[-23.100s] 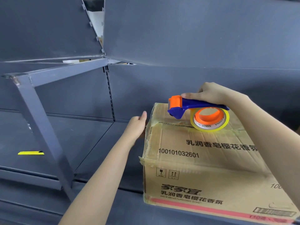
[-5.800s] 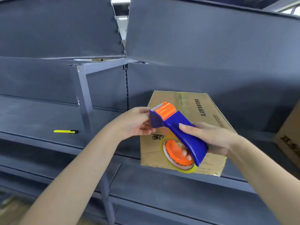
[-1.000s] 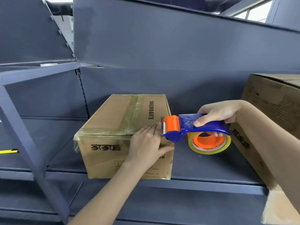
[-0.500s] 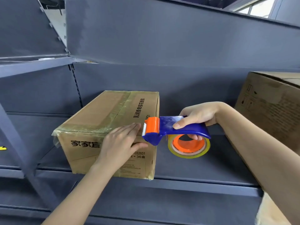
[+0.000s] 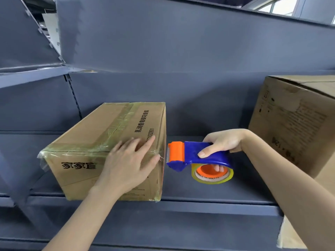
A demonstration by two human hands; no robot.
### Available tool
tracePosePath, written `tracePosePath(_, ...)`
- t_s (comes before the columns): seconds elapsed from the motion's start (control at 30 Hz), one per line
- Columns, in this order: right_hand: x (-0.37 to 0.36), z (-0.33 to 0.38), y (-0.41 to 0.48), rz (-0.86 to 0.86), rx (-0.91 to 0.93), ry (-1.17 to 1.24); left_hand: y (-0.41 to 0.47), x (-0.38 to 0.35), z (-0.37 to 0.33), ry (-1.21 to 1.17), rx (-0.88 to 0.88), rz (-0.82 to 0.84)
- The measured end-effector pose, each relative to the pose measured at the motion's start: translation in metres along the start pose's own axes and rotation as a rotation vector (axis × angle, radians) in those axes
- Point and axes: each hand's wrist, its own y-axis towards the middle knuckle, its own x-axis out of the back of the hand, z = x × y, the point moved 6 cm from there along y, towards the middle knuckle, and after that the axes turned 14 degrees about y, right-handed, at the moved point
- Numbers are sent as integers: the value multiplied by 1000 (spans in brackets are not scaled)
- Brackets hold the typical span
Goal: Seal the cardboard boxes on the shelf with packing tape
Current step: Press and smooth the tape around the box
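A brown cardboard box (image 5: 87, 138) with clear tape along its top seam and front top edge sits on the grey shelf (image 5: 208, 194). My left hand (image 5: 128, 163) lies flat with fingers spread over the box's front right top corner, pressing on the tape. My right hand (image 5: 223, 142) grips the blue handle of a tape dispenser (image 5: 188, 156) with an orange head and a yellowish tape roll. The dispenser hovers just right of the box, its toothed blade close to the box's right edge.
A second, larger cardboard box (image 5: 297, 122) stands at the right on the same shelf, behind my right forearm. Another cardboard piece (image 5: 291, 236) shows at the lower right. Grey shelf back panels rise behind; a slanted upright (image 5: 32, 77) is at the left.
The dispenser has pulled a little to the right, off the box's corner. My left hand has slid up onto the top corner and flattened over the tape. The view has shifted slightly.
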Motion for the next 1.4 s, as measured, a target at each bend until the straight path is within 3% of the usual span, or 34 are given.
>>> tracePosePath(0.2,-9,-14,10,48,-36,58,9,2,-9,7,157,21)
tracePosePath(0.4,-11,-20,19,106,-88,180,14,2,-9,-65,196,27)
tracePosePath(0.8,-12,-6,22,142,-193,163,21,7,-8,-106,324,249)
tracePosePath(1.1,5,28,19,39,-348,2,36,12,-11,-166,256,351)
tracePosePath(1.23,-9,-21,30,68,-565,-267,31,14,-12,-149,252,325)
tracePosePath(1.33,-19,-50,37,30,-473,15,29,15,-15,-109,242,264)
tracePosePath(1.4,-14,-44,41,34,-402,53,31,17,-14,-114,278,228)
